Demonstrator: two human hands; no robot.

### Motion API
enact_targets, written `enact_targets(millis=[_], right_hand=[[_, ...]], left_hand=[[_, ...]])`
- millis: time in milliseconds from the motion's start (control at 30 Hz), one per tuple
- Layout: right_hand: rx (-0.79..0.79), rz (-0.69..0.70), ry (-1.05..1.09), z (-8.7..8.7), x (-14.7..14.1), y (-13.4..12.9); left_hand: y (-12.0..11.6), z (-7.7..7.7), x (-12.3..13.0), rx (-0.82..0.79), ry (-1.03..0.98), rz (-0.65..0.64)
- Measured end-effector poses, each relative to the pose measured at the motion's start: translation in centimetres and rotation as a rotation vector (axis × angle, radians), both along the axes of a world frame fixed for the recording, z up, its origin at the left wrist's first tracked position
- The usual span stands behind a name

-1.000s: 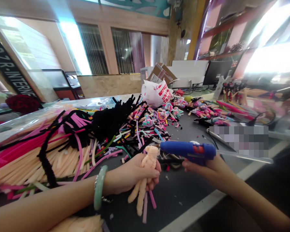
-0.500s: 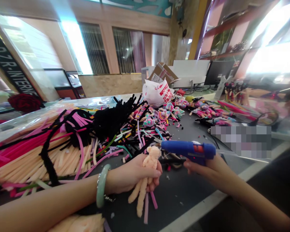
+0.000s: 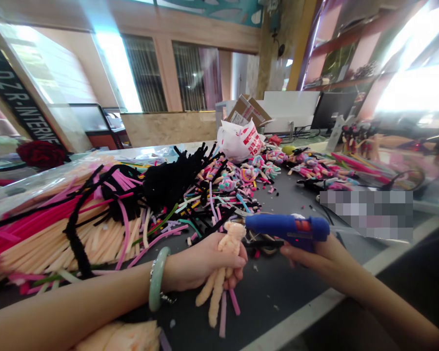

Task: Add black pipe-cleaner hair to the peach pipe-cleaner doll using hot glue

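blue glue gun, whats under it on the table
Under the blue glue gun lie dark pipe cleaner scraps on the grey tabletop. The right hand wraps its grip, so whatever lies directly beneath that hand is hidden.

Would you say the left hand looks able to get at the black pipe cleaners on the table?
Probably, once the left hand lets go of the peach pipe-cleaner doll; only low, loose pipe cleaners lie between it and the black pipe cleaners.
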State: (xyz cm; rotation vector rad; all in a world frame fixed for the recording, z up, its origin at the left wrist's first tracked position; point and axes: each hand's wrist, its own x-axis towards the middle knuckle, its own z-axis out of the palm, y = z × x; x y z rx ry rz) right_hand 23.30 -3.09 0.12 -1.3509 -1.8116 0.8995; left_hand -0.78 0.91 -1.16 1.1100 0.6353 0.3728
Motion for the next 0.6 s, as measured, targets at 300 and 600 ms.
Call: enact_targets(millis=[300,600], right_hand=[[-0.018,0.018,0.007,0.6,0.5,-0.1],[-0.026,-0.017,-0.007,1.2,1.1,0.2]], left_hand=[[-0.1,0.3,0.0,-0.01,0.016,0.009],[0.0,0.1,0.0,-0.002,-0.003,0.013]])
